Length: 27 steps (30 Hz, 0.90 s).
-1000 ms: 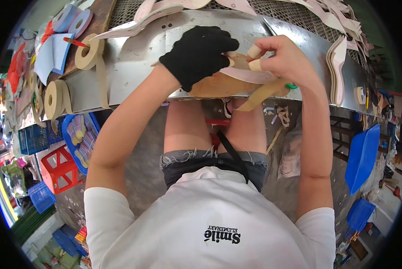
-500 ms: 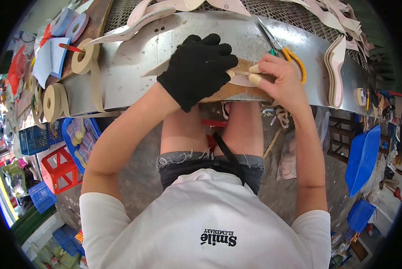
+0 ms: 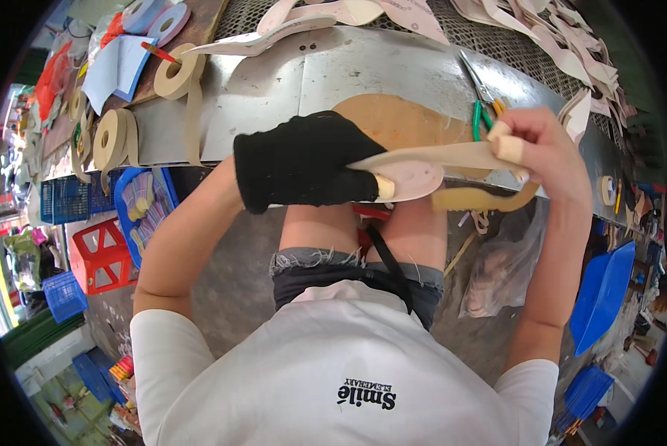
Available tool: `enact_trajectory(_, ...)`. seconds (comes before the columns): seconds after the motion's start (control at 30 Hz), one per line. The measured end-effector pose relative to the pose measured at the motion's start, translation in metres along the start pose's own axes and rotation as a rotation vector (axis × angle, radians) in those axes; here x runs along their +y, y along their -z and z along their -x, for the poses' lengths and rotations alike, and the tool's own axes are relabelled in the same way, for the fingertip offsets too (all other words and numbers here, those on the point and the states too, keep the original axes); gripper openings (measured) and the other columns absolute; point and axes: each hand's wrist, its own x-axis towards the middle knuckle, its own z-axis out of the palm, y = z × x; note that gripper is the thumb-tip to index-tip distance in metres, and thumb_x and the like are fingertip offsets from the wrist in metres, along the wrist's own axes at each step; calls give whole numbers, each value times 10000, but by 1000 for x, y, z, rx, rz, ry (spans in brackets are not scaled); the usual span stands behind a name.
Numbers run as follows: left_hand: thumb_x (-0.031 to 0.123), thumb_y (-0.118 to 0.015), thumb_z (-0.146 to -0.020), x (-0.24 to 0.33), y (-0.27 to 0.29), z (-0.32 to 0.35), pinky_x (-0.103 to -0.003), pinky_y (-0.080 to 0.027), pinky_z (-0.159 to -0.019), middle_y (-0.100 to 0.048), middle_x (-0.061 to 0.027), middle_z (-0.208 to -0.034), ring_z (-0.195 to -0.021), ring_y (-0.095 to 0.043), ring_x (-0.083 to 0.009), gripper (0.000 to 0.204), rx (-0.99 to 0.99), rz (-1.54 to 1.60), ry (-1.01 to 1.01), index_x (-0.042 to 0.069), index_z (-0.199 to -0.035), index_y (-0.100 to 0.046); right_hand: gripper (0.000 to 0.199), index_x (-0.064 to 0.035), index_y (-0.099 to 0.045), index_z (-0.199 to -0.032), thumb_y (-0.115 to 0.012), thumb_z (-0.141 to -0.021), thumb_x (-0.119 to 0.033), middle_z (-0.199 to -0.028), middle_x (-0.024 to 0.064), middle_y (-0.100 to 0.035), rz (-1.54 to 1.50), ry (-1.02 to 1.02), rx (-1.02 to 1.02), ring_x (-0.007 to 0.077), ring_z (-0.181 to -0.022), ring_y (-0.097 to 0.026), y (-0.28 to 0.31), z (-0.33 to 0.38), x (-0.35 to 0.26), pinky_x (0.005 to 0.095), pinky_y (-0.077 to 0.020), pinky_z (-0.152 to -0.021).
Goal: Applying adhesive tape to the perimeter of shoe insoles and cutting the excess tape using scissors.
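Observation:
My left hand (image 3: pixel 304 160), in a black glove with a beige-wrapped thumb tip, grips a pale pink insole piece (image 3: pixel 419 180) over the table's front edge. The rounded end of the insole shows past the thumb; the rest is hidden under the glove. My bare right hand (image 3: pixel 538 145), beige covers on its fingertips, pinches a beige tape strip (image 3: pixel 452 154). The strip stretches from the insole to these fingers, and its tail curls back below them. Behind the hands lies a tan board (image 3: pixel 404 123) on the metal table.
Scissors (image 3: pixel 475 74) and a green-handled tool (image 3: pixel 482 115) lie beyond my right hand. Tape rolls (image 3: pixel 114 137) stand at the left. More cut insoles (image 3: pixel 292 33) rest along the mesh (image 3: pixel 415 11) at the back. A blue basket (image 3: pixel 136 208) sits below left.
My right hand has moved right and up, drawing the strip out with it. My left hand has turned and come down nearer the table edge with the insole. The view has shifted a little.

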Motion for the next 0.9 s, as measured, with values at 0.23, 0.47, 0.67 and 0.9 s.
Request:
enact_trajectory(0.23,325,-646,-864,-5,-34,20,-277,-500,-698,-675,-93,-866,-777,-633,-137,375,341,1004,-39,-18,-1016,-651,181,-54,-612,-875,-676,-833,-218,-610,-48,-517,-742,8,372,16,-462,-434,-72,30,24,182,-232,-372)
enact_trajectory(0.47,264,-588,-928,21,-60,-15,-237,-440,-643,-611,23,-846,-751,-516,-46,285,813,1283,-70,4,-1036,-632,86,9,-586,-915,-644,-870,-37,-755,14,-626,-712,252,650,48,-641,-570,-142,5,-4,189,-449,-598)
enact_trajectory(0.67,245,-588,-935,36,-67,-25,-227,-420,-631,-584,31,-816,-715,-482,-41,254,1077,1301,-195,12,-1033,-617,97,21,-617,-883,-686,-830,-21,-773,-8,-585,-426,276,766,33,-654,-525,-143,-3,-8,180,-416,-574)
enact_trajectory(0.9,329,-496,-965,34,-62,-32,-297,-490,-817,-569,-55,-1210,-974,-589,-143,471,1039,1217,-195,20,-1320,-479,149,21,-637,-855,-734,-747,-13,-814,57,-544,145,512,1053,94,-647,-509,-142,-20,-6,209,-381,-543)
